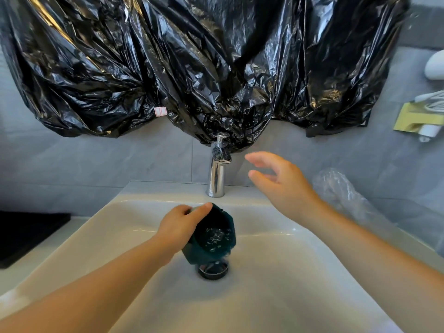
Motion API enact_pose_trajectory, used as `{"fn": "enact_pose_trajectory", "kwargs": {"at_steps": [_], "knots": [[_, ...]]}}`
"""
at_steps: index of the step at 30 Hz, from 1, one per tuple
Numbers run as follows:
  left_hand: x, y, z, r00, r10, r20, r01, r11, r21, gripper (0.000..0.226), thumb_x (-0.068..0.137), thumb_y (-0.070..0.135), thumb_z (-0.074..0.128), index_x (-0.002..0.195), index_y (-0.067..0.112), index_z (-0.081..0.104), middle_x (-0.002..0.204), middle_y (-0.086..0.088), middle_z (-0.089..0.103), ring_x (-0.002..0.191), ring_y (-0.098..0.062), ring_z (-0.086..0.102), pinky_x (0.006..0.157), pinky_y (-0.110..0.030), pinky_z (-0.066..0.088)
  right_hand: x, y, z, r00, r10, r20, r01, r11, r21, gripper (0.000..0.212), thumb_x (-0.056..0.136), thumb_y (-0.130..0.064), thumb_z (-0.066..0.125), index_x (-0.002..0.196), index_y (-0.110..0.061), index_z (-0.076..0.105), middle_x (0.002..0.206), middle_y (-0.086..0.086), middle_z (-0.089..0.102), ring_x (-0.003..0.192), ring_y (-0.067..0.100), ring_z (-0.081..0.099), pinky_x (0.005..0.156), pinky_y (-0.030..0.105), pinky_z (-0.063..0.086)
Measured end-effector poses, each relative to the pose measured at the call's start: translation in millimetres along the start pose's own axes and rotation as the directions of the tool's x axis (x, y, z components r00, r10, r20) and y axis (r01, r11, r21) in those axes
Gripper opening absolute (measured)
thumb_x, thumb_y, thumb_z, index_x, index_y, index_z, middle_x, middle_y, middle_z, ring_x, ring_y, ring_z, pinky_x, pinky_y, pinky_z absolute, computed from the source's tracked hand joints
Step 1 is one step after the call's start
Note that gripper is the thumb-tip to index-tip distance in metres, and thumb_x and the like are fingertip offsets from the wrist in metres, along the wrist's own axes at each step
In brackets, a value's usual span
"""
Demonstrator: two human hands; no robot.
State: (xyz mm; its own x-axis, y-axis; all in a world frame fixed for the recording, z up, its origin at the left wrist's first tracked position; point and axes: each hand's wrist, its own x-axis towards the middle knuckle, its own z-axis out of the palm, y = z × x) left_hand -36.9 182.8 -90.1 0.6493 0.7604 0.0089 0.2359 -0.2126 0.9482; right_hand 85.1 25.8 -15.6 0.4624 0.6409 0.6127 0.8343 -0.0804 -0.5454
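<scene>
Left hand (179,227) grips water-filled green cup (216,236) by rim, likely slippery; right hand (281,186) spread, empty, centre-right.

Crinkled glossy black plastic bags (192,56) draped across far wall, w/ small red-and-white label (160,111) at lower edge. Grey tiled wall (96,159) behind. White ceramic basin (264,296) near centre, round dark metal drain (212,272) at bottom. Flat black mat (28,234) on counter at left. Crumpled clear plastic bag (336,188) at right. Farther right, yellow-gold cardboard box (413,118) w/ coiled white cable (432,102) at its far edge, blurry white rounded obj (434,66) beyond.
</scene>
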Motion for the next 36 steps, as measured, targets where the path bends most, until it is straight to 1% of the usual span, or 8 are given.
{"fn": "enact_pose_trajectory", "kwargs": {"at_steps": [6,11,14,19,25,31,33,36], "knots": [[-22.7,15.9,-9.9,0.899,0.415,-0.142,-0.335,0.858,0.390,0.034,0.087,0.058,0.053,0.100,0.027,0.057,0.089,0.008,0.062,0.081,-0.012,0.057,0.070,-0.031,0.050,-57.2,4.2,-39.1,0.992,0.126,0.005,-0.126,0.992,-0.019,0.032,0.095,-0.018,0.057,0.126,-0.028,0.059,0.120,-0.020,0.059,0.115,-0.002,0.053,0.097,0.018,0.044],[-41.9,34.1,-13.4,0.693,0.714,-0.096,-0.447,0.530,0.721,0.043,0.087,0.059,0.049,0.112,0.024,0.054,0.099,0.006,0.062,0.087,-0.019,0.057,0.069,-0.032,0.046,-85.3,-4.3,-64.2,0.990,0.140,0.018,-0.140,0.990,-0.024,0.032,0.096,-0.020,0.056,0.126,-0.030,0.058,0.114,-0.029,0.055,0.114,-0.006,0.052,0.090,0.007,0.041],[-49.5,44.1,-18.5,0.520,0.854,0.004,-0.491,0.296,0.819,0.052,0.085,0.062,0.045,0.107,0.017,0.058,0.088,0.000,0.063,0.075,-0.022,0.059,0.056,-0.031,0.046,-96.3,-10.3,-75.2,0.989,0.144,0.038,-0.142,0.989,-0.039,0.031,0.096,-0.020,0.056,0.126,-0.029,0.057,0.109,-0.035,0.049,0.112,-0.004,0.053,0.082,-0.001,0.039],[-64.7,70.4,-32.3,0.283,0.940,0.190,-0.532,-0.011,0.847,0.059,0.088,0.058,0.040,0.107,0.006,0.061,0.080,-0.008,0.058,0.065,-0.029,0.055,0.051,-0.034,0.045,-111.5,-13.8,-90.9,0.989,0.145,0.018,-0.144,0.989,-0.031,0.030,0.096,-0.023,0.057,0.125,-0.031,0.058,0.109,-0.030,0.054,0.113,-0.004,0.053,0.087,0.007,0.043],[-78.9,96.0,-42.5,0.175,0.921,0.349,-0.499,-0.223,0.837,0.060,0.090,0.056,0.042,0.113,0.004,0.061,0.082,-0.010,0.058,0.065,-0.029,0.054,0.052,-0.035,0.045,-118.9,-17.8,-107.9,0.993,0.120,-0.011,-0.120,0.991,-0.061,0.028,0.095,-0.024,0.058,0.123,-0.030,0.060,0.118,-0.023,0.059,0.111,-0.008,0.053,0.085,0.004,0.042],[-89.5,102.2,-42.2,0.194,0.937,0.292,-0.509,-0.158,0.846,0.062,0.089,0.059,0.043,0.115,0.006,0.060,0.090,-0.008,0.062,0.074,-0.029,0.060,0.058,-0.036,0.050,-126.1,-25.4,-117.0,0.994,0.108,-0.030,-0.109,0.992,-0.070,0.030,0.095,-0.023,0.057,0.125,-0.026,0.061,0.118,-0.019,0.060,0.111,-0.003,0.054,0.082,0.003,0.040],[-98.9,102.2,-35.6,0.273,0.949,0.157,-0.542,0.017,0.840,0.062,0.087,0.062,0.039,0.115,0.011,0.059,0.093,-0.005,0.064,0.080,-0.028,0.061,0.062,-0.034,0.049,-129.3,-28.4,-120.4,0.993,0.107,-0.055,-0.110,0.993,-0.052,0.030,0.095,-0.022,0.057,0.125,-0.025,0.061,0.119,-0.016,0.061,0.109,-0.001,0.056,0.081,0.002,0.041],[-118.8,100.2,-14.3,0.549,0.817,-0.176,-0.548,0.510,0.663,0.050,0.088,0.061,0.041,0.111,0.019,0.056,0.096,0.001,0.063,0.086,-0.024,0.058,0.069,-0.033,0.044,-138.3,-32.5,-128.4,0.989,0.121,-0.089,-0.123,0.992,-0.022,0.030,0.095,-0.017,0.058,0.125,-0.019,0.061,0.117,-0.012,0.062,0.105,-0.001,0.056,0.076,-0.003,0.039]]}}
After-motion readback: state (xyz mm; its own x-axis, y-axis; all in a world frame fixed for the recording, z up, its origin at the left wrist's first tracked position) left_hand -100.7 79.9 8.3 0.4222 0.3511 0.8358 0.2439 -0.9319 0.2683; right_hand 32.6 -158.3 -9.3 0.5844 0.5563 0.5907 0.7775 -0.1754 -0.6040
